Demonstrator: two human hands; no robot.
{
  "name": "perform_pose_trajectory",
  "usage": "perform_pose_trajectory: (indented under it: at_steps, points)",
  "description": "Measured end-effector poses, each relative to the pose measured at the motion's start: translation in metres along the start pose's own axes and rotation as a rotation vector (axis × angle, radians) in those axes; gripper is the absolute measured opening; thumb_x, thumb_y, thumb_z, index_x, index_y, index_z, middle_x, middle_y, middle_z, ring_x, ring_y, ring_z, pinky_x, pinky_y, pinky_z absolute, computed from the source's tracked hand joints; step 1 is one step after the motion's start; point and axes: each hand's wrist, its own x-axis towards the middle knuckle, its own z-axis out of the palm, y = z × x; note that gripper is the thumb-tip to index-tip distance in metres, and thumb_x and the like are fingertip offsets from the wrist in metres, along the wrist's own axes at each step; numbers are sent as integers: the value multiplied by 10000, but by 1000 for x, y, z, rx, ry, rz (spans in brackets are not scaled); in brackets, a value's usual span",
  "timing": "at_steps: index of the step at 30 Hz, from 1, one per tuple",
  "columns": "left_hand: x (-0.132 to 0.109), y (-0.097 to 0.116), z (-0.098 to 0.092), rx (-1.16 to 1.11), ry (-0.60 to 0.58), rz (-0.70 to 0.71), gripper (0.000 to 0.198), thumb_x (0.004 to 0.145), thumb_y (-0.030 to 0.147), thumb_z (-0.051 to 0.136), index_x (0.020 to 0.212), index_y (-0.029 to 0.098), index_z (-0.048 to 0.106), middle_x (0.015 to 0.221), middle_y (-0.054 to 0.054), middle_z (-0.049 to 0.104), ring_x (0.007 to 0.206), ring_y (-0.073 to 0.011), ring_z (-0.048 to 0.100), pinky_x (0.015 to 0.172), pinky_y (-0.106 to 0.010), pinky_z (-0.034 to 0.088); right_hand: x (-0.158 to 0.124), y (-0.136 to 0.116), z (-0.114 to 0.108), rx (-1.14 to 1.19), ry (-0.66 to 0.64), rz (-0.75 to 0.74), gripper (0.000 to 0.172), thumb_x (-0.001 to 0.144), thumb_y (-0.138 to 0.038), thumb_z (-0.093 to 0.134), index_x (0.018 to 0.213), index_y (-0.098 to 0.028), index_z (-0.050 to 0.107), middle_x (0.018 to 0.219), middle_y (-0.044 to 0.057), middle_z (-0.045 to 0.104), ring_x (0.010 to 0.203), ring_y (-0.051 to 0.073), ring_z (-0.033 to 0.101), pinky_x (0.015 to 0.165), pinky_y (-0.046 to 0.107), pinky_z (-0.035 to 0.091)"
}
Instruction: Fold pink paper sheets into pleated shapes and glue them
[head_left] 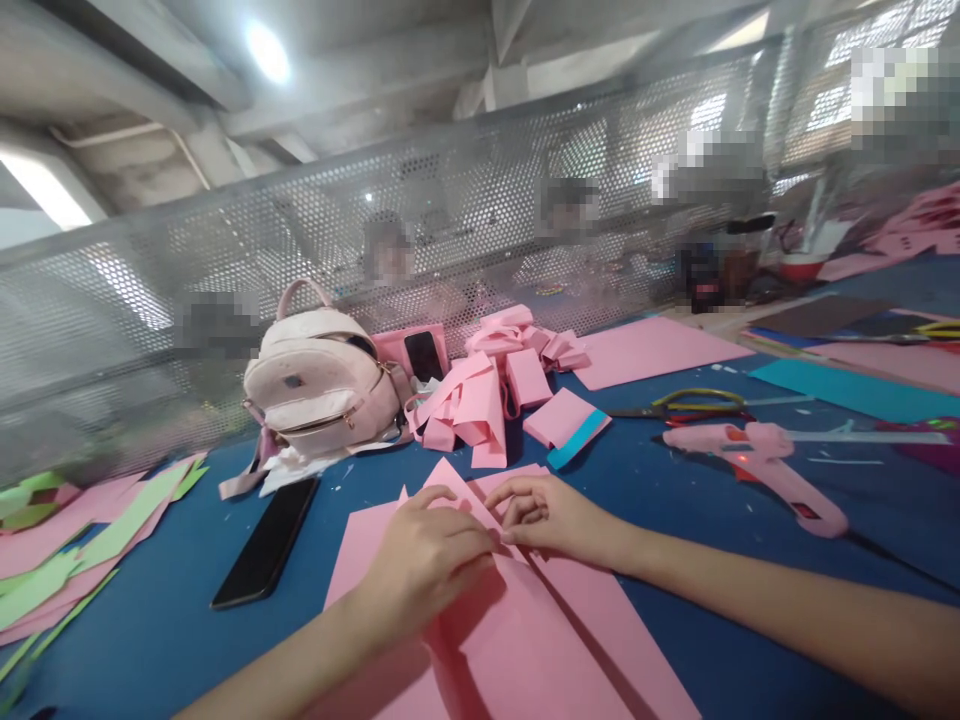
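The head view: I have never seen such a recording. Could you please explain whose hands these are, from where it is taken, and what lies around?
There is no machine: a person works with two bare hands, and the camera sits on their head, looking forward and down. The left hand bends over pink paper on a blue table; the right hand touches it. Whether either grips is hard to see. To the left lie a black phone and green strips; beyond the hands are a pale backpack and folded pink pieces. To the right lie yellow-handled scissors and a pink glue gun.
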Motion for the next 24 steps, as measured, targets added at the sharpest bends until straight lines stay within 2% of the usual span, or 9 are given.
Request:
perform_pose_trajectory:
  at_steps: [3, 6, 9, 12, 19, 24]
  points:
    - [4, 8, 1, -56, -28, -179, 220, 905, 112, 571, 828, 251, 722, 784, 47, 761, 705, -138, 657, 893, -337, 422, -4, -2, 2, 11, 36, 9, 322, 652, -260, 771, 940, -142, 688, 634, -34, 626, 506, 96, 543, 456, 196, 421]
    - [10, 13, 1, -110, -47, -372, 182, 820, 83, 660, 784, 250, 722, 822, 51, 752, 796, -156, 656, 841, -317, 407, -7, -2, 3, 19, 67, 6, 239, 632, -227, 749, 851, -140, 706, 651, -16, 641, 526, 98, 539, 458, 195, 416]
    - [17, 14, 1, -93, -48, -466, 178, 794, 65, 662, 732, 226, 707, 815, 30, 708, 852, -173, 641, 812, -320, 373, -9, -1, 3, 27, 92, -3, 190, 632, -233, 729, 798, -143, 713, 639, -7, 646, 517, 99, 531, 459, 200, 404]
    - [21, 11, 1, -74, -55, -522, 178, 777, 55, 637, 696, 207, 682, 783, 25, 670, 832, -176, 625, 798, -328, 339, -11, 0, 4, 26, 108, -24, 183, 637, -241, 716, 790, -142, 733, 598, -9, 634, 502, 96, 515, 474, 207, 396]
    - [18, 6, 0, -88, -109, -543, 91, 747, 135, 710, 686, 194, 678, 757, 29, 657, 765, -164, 601, 749, -323, 292, -12, 0, 6, -15, 144, -99, 180, 650, -207, 682, 795, -136, 761, 679, 32, 704, 578, 124, 576, 536, 230, 410]
    - [19, 1, 2, -99, -108, -543, 116, 781, 145, 697, 681, 197, 670, 762, 35, 659, 733, -147, 590, 733, -319, 290, -12, 0, 7, -52, 162, -169, 161, 682, -204, 680, 802, -140, 766, 763, 50, 733, 677, 157, 632, 633, 259, 467]
